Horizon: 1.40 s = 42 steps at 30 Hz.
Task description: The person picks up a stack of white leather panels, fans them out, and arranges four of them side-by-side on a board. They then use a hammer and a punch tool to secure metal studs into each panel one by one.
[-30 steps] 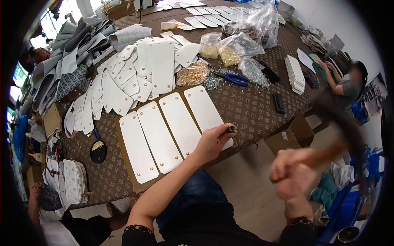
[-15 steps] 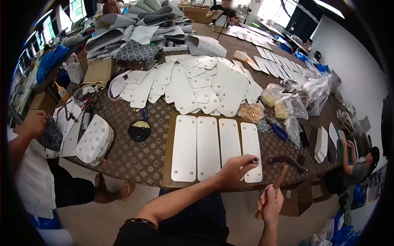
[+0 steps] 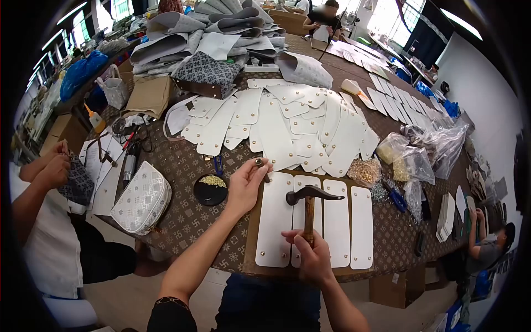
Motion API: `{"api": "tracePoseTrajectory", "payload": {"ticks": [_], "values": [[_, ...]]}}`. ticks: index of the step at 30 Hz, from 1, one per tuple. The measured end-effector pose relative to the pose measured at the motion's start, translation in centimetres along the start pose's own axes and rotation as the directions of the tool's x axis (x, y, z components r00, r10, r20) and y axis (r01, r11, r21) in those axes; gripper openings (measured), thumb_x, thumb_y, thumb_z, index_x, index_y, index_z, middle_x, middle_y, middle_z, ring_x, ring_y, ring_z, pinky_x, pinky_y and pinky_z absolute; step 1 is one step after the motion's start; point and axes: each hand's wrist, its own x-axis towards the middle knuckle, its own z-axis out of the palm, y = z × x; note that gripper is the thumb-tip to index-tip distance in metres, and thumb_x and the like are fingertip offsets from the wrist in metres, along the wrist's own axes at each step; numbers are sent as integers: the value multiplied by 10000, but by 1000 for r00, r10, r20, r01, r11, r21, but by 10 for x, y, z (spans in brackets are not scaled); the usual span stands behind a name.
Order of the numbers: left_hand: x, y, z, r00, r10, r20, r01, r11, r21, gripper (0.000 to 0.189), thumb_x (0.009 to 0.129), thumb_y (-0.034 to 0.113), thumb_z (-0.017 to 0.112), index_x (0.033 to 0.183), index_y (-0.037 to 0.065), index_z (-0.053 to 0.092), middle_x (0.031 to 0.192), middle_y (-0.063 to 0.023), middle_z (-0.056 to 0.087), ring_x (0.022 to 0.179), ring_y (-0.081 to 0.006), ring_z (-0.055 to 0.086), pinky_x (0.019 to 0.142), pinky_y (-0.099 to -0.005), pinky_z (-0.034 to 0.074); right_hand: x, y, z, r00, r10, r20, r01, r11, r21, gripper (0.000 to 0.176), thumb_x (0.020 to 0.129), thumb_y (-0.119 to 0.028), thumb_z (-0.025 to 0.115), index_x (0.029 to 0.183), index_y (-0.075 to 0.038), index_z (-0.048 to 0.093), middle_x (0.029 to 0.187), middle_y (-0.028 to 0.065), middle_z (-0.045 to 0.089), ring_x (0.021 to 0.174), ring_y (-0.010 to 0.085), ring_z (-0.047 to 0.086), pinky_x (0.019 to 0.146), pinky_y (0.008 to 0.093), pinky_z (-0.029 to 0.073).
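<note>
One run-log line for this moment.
four white strips on brown board | left hand holds metal punch near leftmost strip's far end | right hand holds hammer over strips | punch contact unclear

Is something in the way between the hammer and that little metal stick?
Nothing visible stands between the hammer, in the right hand, and the little metal stick, pinched in the left hand: the gap looks open, with only flat white pieces lying below.

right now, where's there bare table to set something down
Bare table lies between white bag and dish, and right of the board, nearer than the pliers. It's crowded behind the board, where white pieces heap up, and around the pliers, beside the packets.
</note>
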Motion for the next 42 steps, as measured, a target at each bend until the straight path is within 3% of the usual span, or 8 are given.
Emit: {"api": "tracePoseTrajectory", "payload": {"ticks": [8,16,22,25,27,29,33,42], "values": [[25,-34,-3,993,-13,118,-4,989,147,248,1069,116,624,1241,-59,658,1083,-72,771,996,-78,688,898,-245,539,6,22,-3,999,12,-39,-11,999,31,157,1061,-142,582,1109,7,585,1191,162,715,1128,176,642,1017,345,502],[15,-25,0,987,44,157,-90,950,298,209,1063,58,596,1233,-37,673,1040,-32,752,954,-70,664,882,-242,527,31,-47,-14,963,269,27,-265,958,-115,222,1066,-218,629,1045,0,597,727,38,631,597,111,603,554,281,502],[17,-25,1,992,16,124,-55,946,319,194,1045,55,621,1201,-38,687,974,-33,762,909,-65,671,851,-245,542,51,-159,0,855,-518,-2,517,854,-57,168,1079,-144,579,1018,12,575,643,-15,568,514,28,489,462,214,367],[18,-17,0,989,67,132,-109,933,344,191,1039,64,633,1195,-29,692,926,-42,747,872,-53,648,815,-240,534,72,-129,7,834,-549,57,552,828,-98,190,1078,-168,583,1018,11,559,624,42,573,493,104,515,464,283,395],[16,-5,0,987,-50,156,-31,878,477,180,1028,72,651,1178,-18,696,874,-44,720,806,-49,605,750,-237,513,95,-104,3,978,0,209,146,717,-682,314,1067,-269,615,948,15,555,656,195,571,554,283,576,568,430,461],[20,-3,-5,982,-54,180,-43,867,497,174,1027,72,652,1171,-15,698,866,-40,715,785,-48,587,731,-235,502,88,-87,2,982,141,126,-25,760,-650,328,1065,-292,623,968,17,573,647,146,579,573,233,591,578,408,465],[19,-18,0,988,-3,157,-64,904,422,161,1029,71,649,1157,-10,704,863,-18,709,754,-43,553,701,-226,484,55,-70,-12,996,91,15,-87,978,-188,230,1087,-243,591,963,-50,570,640,-27,521,495,54,492,457,235,391],[24,-26,41,953,-8,303,-65,971,231,167,1043,56,621,1177,-18,687,936,-38,746,874,-67,635,818,-244,522,35,-41,-37,984,164,-75,-170,983,-75,150,1079,-176,572,1009,-43,565,637,-4,516,446,74,457,428,242,372]]}}
